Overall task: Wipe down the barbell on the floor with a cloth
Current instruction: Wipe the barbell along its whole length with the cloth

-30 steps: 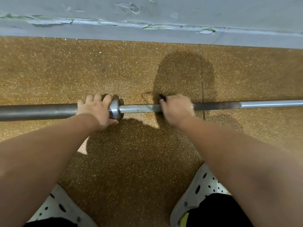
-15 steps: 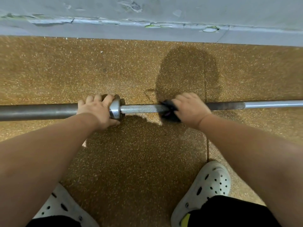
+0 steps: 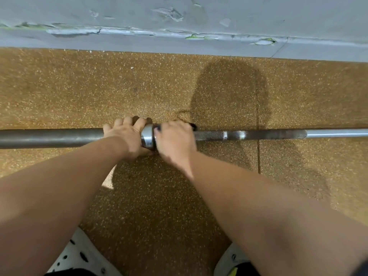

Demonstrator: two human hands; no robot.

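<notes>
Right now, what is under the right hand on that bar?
Under the right hand, only dark cloth edges peek out, wrapped on the long grey steel barbell. The rest of the cloth and that stretch of bar are covered.

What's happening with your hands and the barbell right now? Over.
Left hand gripping the sleeve beside the collar. Right hand wrapped on the barbell, dark cloth underneath. Nothing blocking the bar.

There was one barbell (image 3: 258, 134) on the floor, with one shiny collar (image 3: 147, 137) on it. Two hands gripped it: the left hand (image 3: 127, 136) and the right hand (image 3: 175, 139). One dark cloth (image 3: 193, 126) showed, and two white shoes (image 3: 79, 255) (image 3: 231, 259).
</notes>
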